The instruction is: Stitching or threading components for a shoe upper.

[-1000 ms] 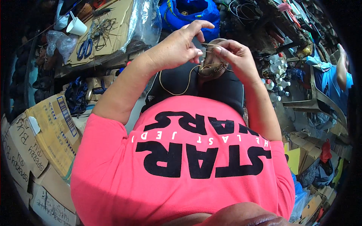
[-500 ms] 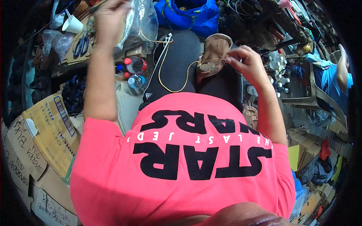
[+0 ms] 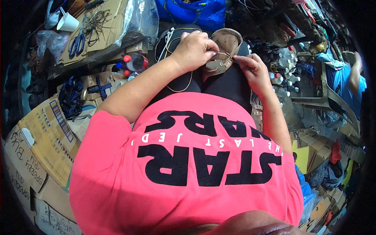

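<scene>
On my lap, between my thighs, rests a brown shoe (image 3: 215,67) with its opening facing away from me. A thin yellowish lace (image 3: 190,82) runs through holes in its front and loops loosely over my left thigh. My left hand (image 3: 197,47) reaches over the shoe from the left, thumb and fingers pinched on the lace near the holes. At the shoe's right side my right hand (image 3: 253,67) has its thumb and fingertips closed by the lace; a bit of lace leads to them.
Scissors (image 3: 77,46) and a white cup (image 3: 67,22) sit on cardboard at upper left, beside clear plastic (image 3: 143,19). A blue bag (image 3: 196,13) stands beyond my knees. Bottles (image 3: 137,62) are left of my legs, more at right. Another person's arm (image 3: 355,70) shows at far right.
My left hand has come down from the upper left to the shoe's front. My right hand stays beside the shoe, slightly lower. The lace loop has shifted and hangs slacker.
</scene>
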A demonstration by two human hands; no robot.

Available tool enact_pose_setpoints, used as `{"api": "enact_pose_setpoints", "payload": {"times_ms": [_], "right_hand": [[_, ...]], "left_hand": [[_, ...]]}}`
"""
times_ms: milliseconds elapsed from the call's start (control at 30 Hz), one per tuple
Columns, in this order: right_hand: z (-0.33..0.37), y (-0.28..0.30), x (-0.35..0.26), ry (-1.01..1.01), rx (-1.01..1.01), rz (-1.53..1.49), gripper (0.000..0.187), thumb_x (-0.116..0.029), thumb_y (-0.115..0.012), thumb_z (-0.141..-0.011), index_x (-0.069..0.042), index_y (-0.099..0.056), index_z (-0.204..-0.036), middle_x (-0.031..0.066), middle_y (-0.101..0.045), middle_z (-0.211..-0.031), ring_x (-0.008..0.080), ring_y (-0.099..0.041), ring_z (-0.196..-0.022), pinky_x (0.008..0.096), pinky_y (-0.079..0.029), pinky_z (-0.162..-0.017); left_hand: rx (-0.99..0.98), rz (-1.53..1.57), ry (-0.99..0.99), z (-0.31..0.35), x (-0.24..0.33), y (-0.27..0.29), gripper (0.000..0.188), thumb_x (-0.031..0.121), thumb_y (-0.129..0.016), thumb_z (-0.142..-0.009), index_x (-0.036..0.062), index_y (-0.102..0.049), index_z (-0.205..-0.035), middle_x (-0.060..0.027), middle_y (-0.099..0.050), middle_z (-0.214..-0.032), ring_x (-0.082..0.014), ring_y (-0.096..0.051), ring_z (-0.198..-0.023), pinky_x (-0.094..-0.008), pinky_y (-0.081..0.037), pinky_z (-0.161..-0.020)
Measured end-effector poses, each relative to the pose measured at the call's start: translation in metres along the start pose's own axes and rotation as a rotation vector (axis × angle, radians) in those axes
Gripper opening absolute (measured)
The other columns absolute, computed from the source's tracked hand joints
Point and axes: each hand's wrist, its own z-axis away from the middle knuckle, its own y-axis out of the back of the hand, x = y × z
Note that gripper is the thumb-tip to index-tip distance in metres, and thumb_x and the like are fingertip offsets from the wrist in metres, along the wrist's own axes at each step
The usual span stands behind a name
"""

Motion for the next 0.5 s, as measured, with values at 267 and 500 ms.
{"api": "enact_pose_setpoints", "payload": {"times_ms": [267, 500], "right_hand": [[-0.013, 0.007, 0.009, -0.055, -0.074, -0.079, 0.025, -0.002, -0.061, -0.083, -0.015, -0.071, -0.102, 0.0041, -0.052, -0.082, 0.0174, -0.054, -0.08, 0.0282, -0.043, -0.075], [0.003, 0.002, -0.007, 0.106, 0.008, 0.433, 0.03, -0.01, -0.064, -0.081, -0.023, -0.069, -0.108, 0.0023, -0.057, -0.085, 0.0218, -0.055, -0.086, 0.039, -0.034, -0.085]], "left_hand": [[-0.06, -0.006, -0.158, -0.012, -0.01, 0.005, 0.01, 0.018, -0.069, -0.076, 0.0191, -0.072, -0.086, -0.0023, -0.056, -0.077, -0.0225, -0.055, -0.085, -0.0383, -0.039, -0.076], [-0.015, -0.267, 0.009, 0.008, -0.005, 0.02, 0.006, 0.016, -0.061, -0.082, 0.0124, -0.063, -0.087, -0.0045, -0.058, -0.081, -0.0258, -0.056, -0.089, -0.043, -0.039, -0.076]]}}
